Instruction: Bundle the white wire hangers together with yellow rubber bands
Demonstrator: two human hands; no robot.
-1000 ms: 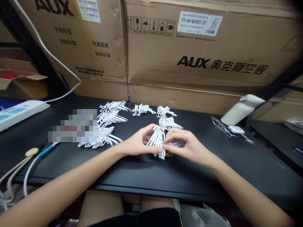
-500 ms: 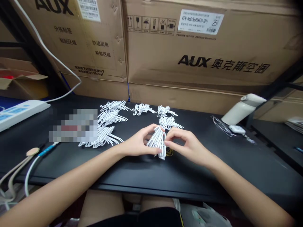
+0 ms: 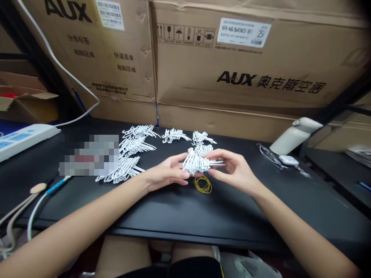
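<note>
Both hands hold one bundle of small white plastic hooks [image 3: 196, 164] just above the black table [image 3: 232, 216]. My left hand [image 3: 165, 174] supports the bundle's left end with curled fingers. My right hand [image 3: 232, 170] pinches its right end between thumb and fingers. Yellow rubber bands [image 3: 203, 184] lie on the table right under the bundle. More white hook bundles lie behind: a pile at left [image 3: 127, 162], one at back centre [image 3: 174, 134] and another [image 3: 203, 137] just beyond the hands.
Large cardboard boxes [image 3: 237, 77] wall the table's far side. A white power strip [image 3: 23, 137] and cables [image 3: 34, 200] sit at left. A white lamp base [image 3: 295, 135], a small white device [image 3: 286, 159] and a clear bag [image 3: 268, 153] lie at right.
The bundle was lifted and turned from upright to lying sideways between the hands. The yellow rubber bands beneath it have come into view.
</note>
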